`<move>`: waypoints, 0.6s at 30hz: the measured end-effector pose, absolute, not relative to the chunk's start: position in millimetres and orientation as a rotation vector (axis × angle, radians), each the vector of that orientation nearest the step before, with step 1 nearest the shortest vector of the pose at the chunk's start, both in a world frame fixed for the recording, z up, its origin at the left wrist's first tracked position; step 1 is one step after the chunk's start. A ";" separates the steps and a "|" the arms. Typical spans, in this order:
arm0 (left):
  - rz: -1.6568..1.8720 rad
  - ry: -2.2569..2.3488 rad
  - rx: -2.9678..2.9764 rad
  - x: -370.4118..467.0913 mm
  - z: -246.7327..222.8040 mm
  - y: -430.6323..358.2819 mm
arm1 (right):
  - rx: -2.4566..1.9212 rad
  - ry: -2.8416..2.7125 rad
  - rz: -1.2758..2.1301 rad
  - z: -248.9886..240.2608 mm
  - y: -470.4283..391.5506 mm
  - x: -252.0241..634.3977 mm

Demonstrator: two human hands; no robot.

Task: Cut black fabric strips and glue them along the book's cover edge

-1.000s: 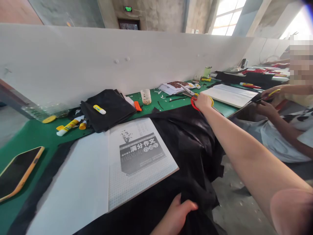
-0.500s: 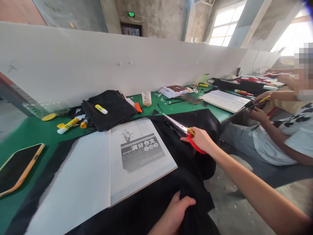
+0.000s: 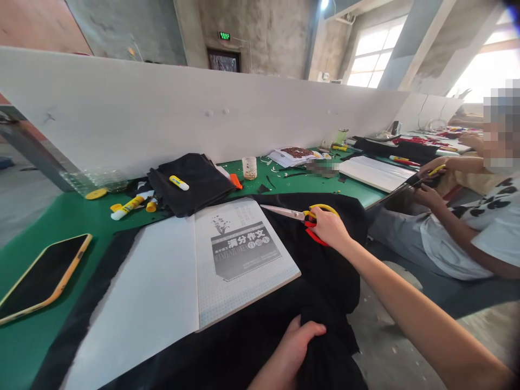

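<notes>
While my left hand point(image 3: 294, 344) grips the black cloth point(image 3: 337, 268) near the lower right corner of the open book point(image 3: 170, 287), my right hand point(image 3: 331, 230) is curled around the handles of the scissors point(image 3: 303, 215). The left thumb is on top; its fingers are hidden, so I can't tell how far they bend. The scissors are over the cloth, pointing left from the right hand, long blades aimed at the book's upper right corner. I can't tell if the blades are apart. The cloth hangs off the front edge of the green table point(image 3: 52, 227). Half a second ago, the tip aimed more toward the table's far edge; now it sits right by the book. The left hand's grip looks the same.
</notes>
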State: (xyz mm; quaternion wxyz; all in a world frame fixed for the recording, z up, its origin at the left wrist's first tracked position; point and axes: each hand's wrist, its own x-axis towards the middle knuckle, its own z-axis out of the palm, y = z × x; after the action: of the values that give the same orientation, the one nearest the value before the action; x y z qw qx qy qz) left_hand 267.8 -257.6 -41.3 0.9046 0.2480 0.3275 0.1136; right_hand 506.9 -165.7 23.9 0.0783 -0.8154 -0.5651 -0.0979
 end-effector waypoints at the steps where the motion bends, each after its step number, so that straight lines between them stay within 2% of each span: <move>1: 0.241 0.652 0.510 266.5 -38.1 -257.4 | -2.465 -1.692 -0.349 27.6 -163.0 509.1; 4: 0.252 0.555 0.519 264.3 -27.6 -256.6 | -2.517 -1.697 -0.470 38.0 -151.8 516.7; 11: 0.197 0.518 0.695 253.2 -9.0 -254.4 | -2.528 -1.750 -0.505 56.4 -120.9 524.8; 18: 0.186 0.548 0.879 250.9 -4.9 -255.6 | -2.551 -1.718 -0.421 45.5 -114.3 525.6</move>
State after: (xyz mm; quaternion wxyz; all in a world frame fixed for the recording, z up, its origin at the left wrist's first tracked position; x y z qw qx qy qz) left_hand 250.9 -255.6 -4.9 0.8646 0.4196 0.2617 0.0889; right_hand 525.6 -114.3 45.5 0.0184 -0.8216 -0.5534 -0.1357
